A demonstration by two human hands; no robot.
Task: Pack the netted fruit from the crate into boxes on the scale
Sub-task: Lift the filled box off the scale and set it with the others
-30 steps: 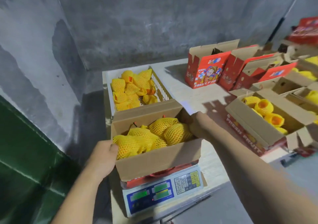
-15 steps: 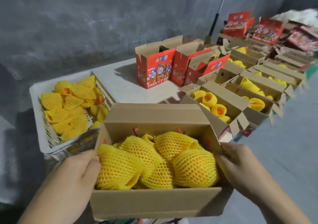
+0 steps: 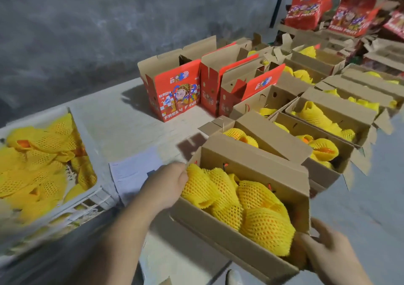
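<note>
Moderate, even illumination is seen across the scene, apparently from above and to the right, since the upright red box [image 3: 175,92] casts a soft shadow leftward onto the pale counter [image 3: 113,118]. The grey wall [image 3: 87,33] is rendered dim and mottled. No glare is recorded; the yellow netted fruit [image 3: 238,206] is saturated but not blown out. Motion blur is marked at the left edge, where the white crate [image 3: 96,175] and its contents are smeared, and at the lower left corner. Wide-angle distortion is evident: box edges at the right margin are stretched and tilted. The far boxes are soft.
</note>
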